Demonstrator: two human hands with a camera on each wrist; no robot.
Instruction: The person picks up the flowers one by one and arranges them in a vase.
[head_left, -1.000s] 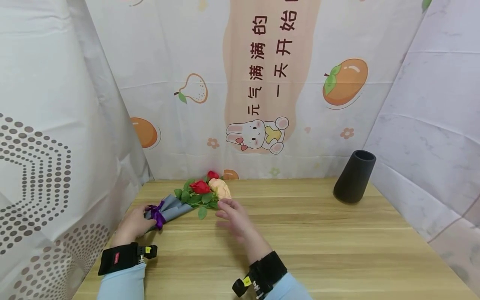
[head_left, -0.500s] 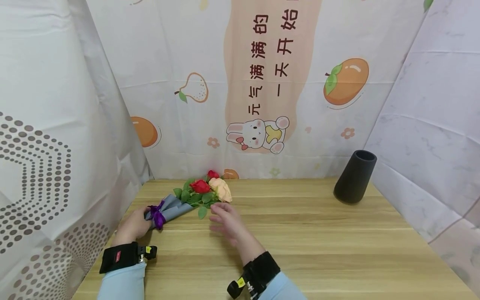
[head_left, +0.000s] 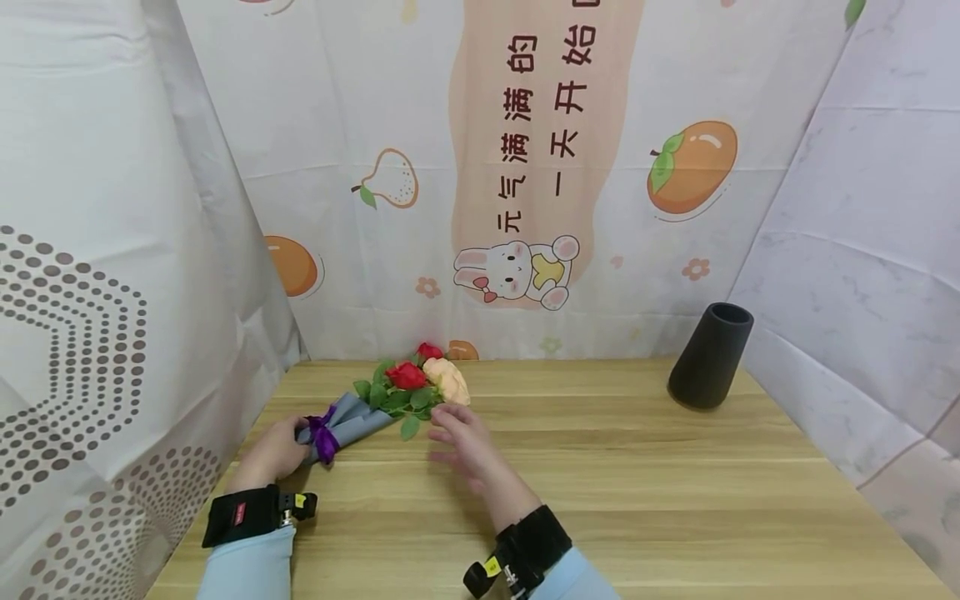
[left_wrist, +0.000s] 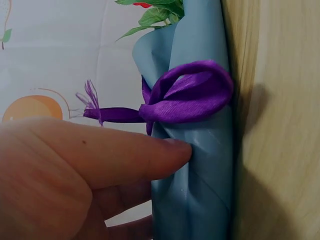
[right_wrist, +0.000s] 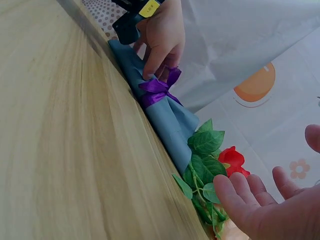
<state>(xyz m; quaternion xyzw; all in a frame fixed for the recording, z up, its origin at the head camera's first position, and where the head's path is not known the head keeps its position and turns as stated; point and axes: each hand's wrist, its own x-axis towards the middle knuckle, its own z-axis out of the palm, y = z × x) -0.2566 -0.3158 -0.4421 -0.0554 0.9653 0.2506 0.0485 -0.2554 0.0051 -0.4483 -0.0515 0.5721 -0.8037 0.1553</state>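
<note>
A bouquet in blue-grey wrapping (head_left: 358, 421) lies on the table's left part, its red rose (head_left: 407, 376) and cream flower (head_left: 448, 382) pointing to the back right. The left hand (head_left: 273, 454) grips the wrapped stem end just below the purple ribbon (head_left: 323, 435); in the left wrist view its thumb presses on the wrapping (left_wrist: 192, 185). Beside the blooms is the right hand (head_left: 472, 450), fingers relaxed and holding nothing. The right wrist view shows its fingertips close to the green leaves (right_wrist: 206, 142); whether they touch cannot be told.
A black vase (head_left: 711, 357) stands at the table's back right. Printed cloth (head_left: 390, 250) hangs behind the wooden table (head_left: 637, 492), with more cloth at both sides. Each wrist wears a black strap with a small camera.
The bouquet and left hand have shifted very slightly right in the head view. The right hand moved a little left, then back right.
</note>
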